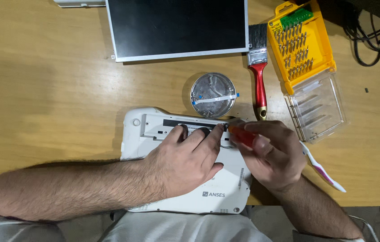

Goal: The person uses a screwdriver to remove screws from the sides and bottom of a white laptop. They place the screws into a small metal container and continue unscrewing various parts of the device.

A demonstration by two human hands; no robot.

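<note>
White laptop base [226, 192] lies underside up at near edge of wooden table [42, 89], approx centre of view; grey recessed bay along its far edge.

L hand [185, 161] rests palm down on the base, fingers loosely spread; fingertips [219, 130] reach into the bay, index tip just beside the tool tip.

R hand [273, 154] closed round a screwdriver w/ orange-red handle [243, 136]; handle pinched betw. thumb & fingers; tip points left at the bay's right end, by L index; exact contact pt w/ the base can't be told, fingers hide it.

Round metal dish [213, 95] just beyond the base, small screws inside + a white ribbon strip w/ blue ends across it.

Flat display panel [176, 27], dark face up, silver edge, at far side of table; well apart from hands.

Paintbrush [258, 74], red handle, black bristles, lies right of the dish, handle end near R hand.

Yellow bit case [299, 45] open right of the brush, rows of bits showing; clear lid [317, 107] folded toward near side.

White & pink toothbrush-like tool [324, 170] lies on table, partly under R hand.

Black cables [373, 40] at far right corner.
</note>
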